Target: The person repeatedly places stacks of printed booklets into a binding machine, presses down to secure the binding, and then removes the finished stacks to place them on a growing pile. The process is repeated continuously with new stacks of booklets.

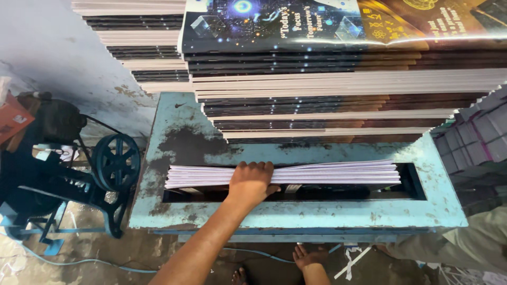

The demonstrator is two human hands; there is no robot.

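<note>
Across the top of the view, tall piles of printed sheets [338,79] rise in steps, with dark shiny covers showing stars and bright shapes on the very top one, and white and dark edges in bands below. More piles [142,47] stand behind on the left side, against a pale wall. Under the piles sits a big metal table [174,132] painted light blue, with worn, dark patches where the paint has rubbed off. A long slot is cut in the table top, and a stack of white pages [327,173] lies along that slot, stretched from left to right. One hand [252,182] comes up from the bottom on a bare arm and lies on the front of the white pages near the middle, fingers curled over the top edge and pressing on them; which hand it is cannot be told for sure, but it looks like the left one. No other hand shows. To the left of the table stands a dark blue machine with a round wheel [116,161] with spokes. On the right edge are grey bundles of paper [480,132] set on their sides. Down on the dirty floor, a bare foot [309,257] stands just below the table, and a thin blue cable [79,261] runs along the ground.
</note>
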